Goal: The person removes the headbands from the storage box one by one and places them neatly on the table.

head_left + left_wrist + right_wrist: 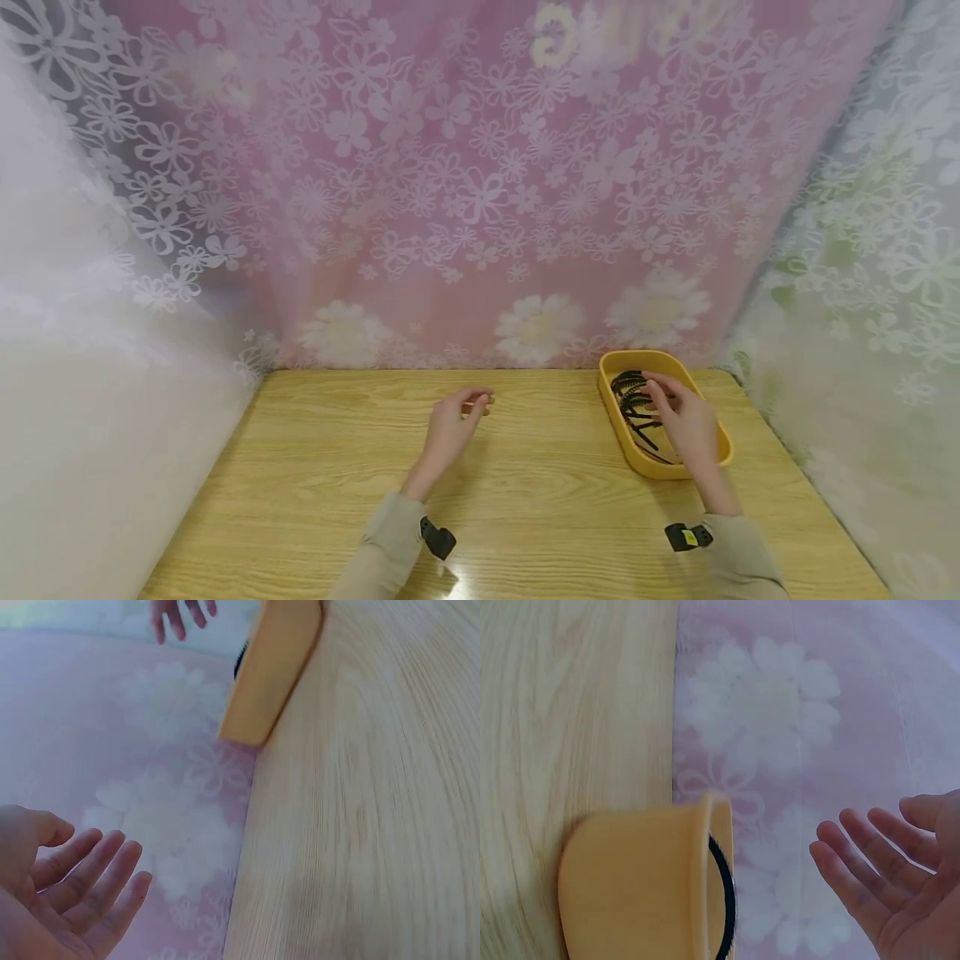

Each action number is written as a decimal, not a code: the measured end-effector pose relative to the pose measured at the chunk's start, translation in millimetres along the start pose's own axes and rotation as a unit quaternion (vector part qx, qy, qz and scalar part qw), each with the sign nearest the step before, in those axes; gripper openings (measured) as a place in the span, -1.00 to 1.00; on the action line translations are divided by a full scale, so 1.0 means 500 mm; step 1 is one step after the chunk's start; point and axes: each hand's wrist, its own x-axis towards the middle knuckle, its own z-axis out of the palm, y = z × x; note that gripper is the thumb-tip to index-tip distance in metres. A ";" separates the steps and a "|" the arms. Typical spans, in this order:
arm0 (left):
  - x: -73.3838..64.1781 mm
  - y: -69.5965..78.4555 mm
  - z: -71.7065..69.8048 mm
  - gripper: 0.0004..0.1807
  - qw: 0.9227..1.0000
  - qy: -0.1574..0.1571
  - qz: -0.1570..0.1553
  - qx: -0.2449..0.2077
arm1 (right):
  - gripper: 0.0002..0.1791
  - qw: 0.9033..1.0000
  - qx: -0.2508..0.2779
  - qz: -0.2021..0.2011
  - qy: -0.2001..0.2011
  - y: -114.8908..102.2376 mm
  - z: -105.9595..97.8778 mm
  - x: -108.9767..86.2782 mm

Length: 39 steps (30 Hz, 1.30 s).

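Right hand over yellow tray at far right of worktop, fingers loosely spread above the black combs, gripping nothing. Left hand mid-worktop, fingers relaxed, empty.

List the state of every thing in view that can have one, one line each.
yellow tray: upright on the table, holding black hair combs.
black hair combs: piled inside the tray.
left hand: open, fingers relaxed, holding nothing, over the table.
right hand: open, above the tray; contact with the combs cannot be told.
wooden table: bears the tray.
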 end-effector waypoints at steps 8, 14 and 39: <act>0.022 0.019 0.057 -0.69 0.990 -0.050 -0.034 -0.125 | -0.53 0.998 0.052 0.012 -0.025 0.054 -0.059 0.026; 0.040 0.025 0.106 -0.65 0.970 -0.070 -0.083 -0.216 | -0.57 0.998 0.057 0.000 -0.028 0.095 -0.086 0.052; 0.057 0.068 0.334 -0.58 0.893 -0.128 -0.224 -0.369 | -0.44 0.973 0.018 0.145 -0.179 0.248 -0.140 0.071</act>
